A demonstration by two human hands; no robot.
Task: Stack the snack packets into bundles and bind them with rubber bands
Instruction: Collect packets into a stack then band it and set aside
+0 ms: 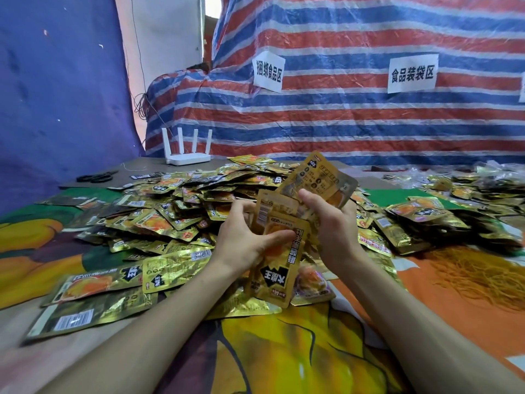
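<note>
While the left hand (244, 240) has its grip clamped on a gold snack packet (277, 260) hanging below the thumb, the right hand (331, 223) pinches another packet (318, 177) upright above the heap (176, 206).

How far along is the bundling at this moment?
Done: no banded bundle can be made out. In hand: the left hand and right hand hold a few gold packets that are being stacked, unbound. Left: the large loose pile beyond the hands, more packets on the right, and the rubber bands lying unused.
</note>
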